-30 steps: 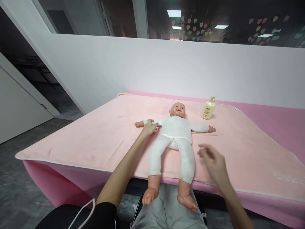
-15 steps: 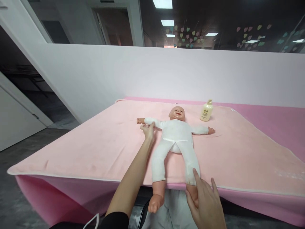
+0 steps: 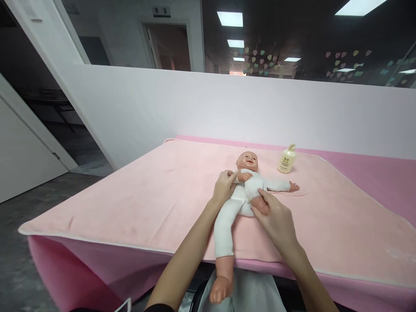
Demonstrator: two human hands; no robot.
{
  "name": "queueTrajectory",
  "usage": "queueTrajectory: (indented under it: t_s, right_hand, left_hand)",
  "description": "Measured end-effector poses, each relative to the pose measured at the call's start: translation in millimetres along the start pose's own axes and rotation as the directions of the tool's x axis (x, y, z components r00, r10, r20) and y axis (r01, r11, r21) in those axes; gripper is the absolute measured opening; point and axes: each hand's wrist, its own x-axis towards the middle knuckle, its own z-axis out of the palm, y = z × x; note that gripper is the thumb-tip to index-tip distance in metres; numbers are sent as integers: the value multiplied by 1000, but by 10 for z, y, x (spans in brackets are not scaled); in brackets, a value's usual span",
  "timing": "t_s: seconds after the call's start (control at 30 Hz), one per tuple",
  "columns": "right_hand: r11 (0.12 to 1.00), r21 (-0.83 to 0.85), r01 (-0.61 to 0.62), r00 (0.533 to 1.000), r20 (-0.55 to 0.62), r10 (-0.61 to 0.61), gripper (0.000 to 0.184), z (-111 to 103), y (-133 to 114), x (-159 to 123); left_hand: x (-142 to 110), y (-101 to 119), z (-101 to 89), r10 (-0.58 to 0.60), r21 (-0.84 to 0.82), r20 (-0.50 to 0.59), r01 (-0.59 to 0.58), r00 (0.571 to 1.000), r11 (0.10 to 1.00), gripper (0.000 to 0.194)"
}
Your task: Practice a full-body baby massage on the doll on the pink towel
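One doll point(image 3: 241, 193) lies face-up on a blanket point(image 3: 130, 195) | left hand point(image 3: 223, 187), its 9 o'clock, holds the folded arm point(image 3: 245, 177) | right hand point(image 3: 278, 218), 4 o'clock, grips the bent leg point(image 3: 260, 204) | bottle point(image 3: 286, 160), 2 o'clock | slow, light bending suits both joints

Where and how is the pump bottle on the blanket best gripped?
Probably around the body of the pump bottle, below its pump head, fingers and thumb on opposite sides. It stands upright, so a level approach from the right looks best: the doll's head lies to the left, and its outstretched arm lies in front.
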Motion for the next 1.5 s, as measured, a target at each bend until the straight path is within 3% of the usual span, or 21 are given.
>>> queueTrajectory:
  t_s: [0.1, 0.2, 0.33, 0.43, 0.5, 0.6, 0.63, 0.7, 0.77, 0.87, 0.97, 1.07, 1.13, 1.17, 1.27, 1.33, 1.4, 1.5]
  right_hand:
    - [999, 29, -19, 1000, 18, 18, 40, 149, 3, 147]
    - [999, 46, -10, 1000, -15, 11, 40, 56, -33, -153]
    - [1000, -6, 11, 1000, 11, -11, 39, -193, 9, -862]
    - [999, -32, -11, 995, 96, 14, 35, -295, 102, -1123]
    - [999, -29, -38, 993, 112, 41, 36, -305, 115, -1047]
    - [1000, -5, -29, 996, 86, 29, 40, -224, 20, -635]
    - [1000, -3, -17, 997, 72, 17, 39, -176, -27, -466]
    - [1000, -11, -9, 998, 62, 10, 40, -74, -113, -181]
    - [1000, -20, -11, 999, 40, 12, 41, -11, -155, -63]
    - [999, -38, 22, 1000, -5, -23, 41, -51, -122, -309]
    - [988, -104, 111, 994, 31, -108, 41, -207, -33, -821]
    - [974, -132, 182, 983, 64, -175, 38, -344, 12, -1093]
    - [986, -122, 117, 992, 68, -109, 37, -350, -7, -983]
    - [992, -105, 72, 995, 69, -64, 38, -317, -25, -845]
    - [1000, -23, -17, 999, 43, 18, 40, -95, -78, -270]
    - [999, 16, -44, 999, 32, 44, 41, 80, -90, 47]
    - [998, 60, -30, 999, 26, 28, 40, 191, -88, 141]
    - [996, 88, 25, 998, -64, -19, 40, 166, -78, -209]
  left_hand:
    - [-23, 10, 1, -4, 57, 50, 1, 999, 998, 45]
    - [-4, -53, 18, -150, -65, -39, 147, 988, 987, 36]
    - [54, -201, 27, -468, -354, -133, 400, 874, 846, 26]
    - [75, -237, 0, -563, -430, -131, 465, 816, 774, 23]
    - [64, -196, -17, -504, -332, -164, 434, 848, 838, 23]
    - [23, -91, -19, -166, -32, -107, 164, 980, 986, 25]
    - [9, -64, -14, -32, 46, -42, 34, 999, 998, 29]
    - [-10, -44, -1, 129, 124, 43, -134, 991, 983, 36]
    - [-12, -75, 12, 114, 121, 17, -116, 993, 986, 35]
    - [13, -180, 34, -106, -6, -104, 106, 989, 994, 25]
    - [45, -282, 57, -389, -194, -203, 352, 899, 916, 20]
    - [58, -322, 60, -527, -296, -227, 458, 819, 838, 23]
    - [51, -301, 50, -509, -262, -228, 451, 830, 853, 25]
    - [44, -277, 43, -454, -210, -227, 412, 862, 887, 25]
    - [15, -181, 18, -94, 15, -108, 96, 990, 995, 25]
    - [-6, -131, 4, 108, 104, -3, -107, 994, 989, 30]
    - [-19, -120, 0, 144, 119, 11, -144, 990, 982, 33]
    - [-13, -172, 28, -27, 37, -82, 30, 996, 999, 25]
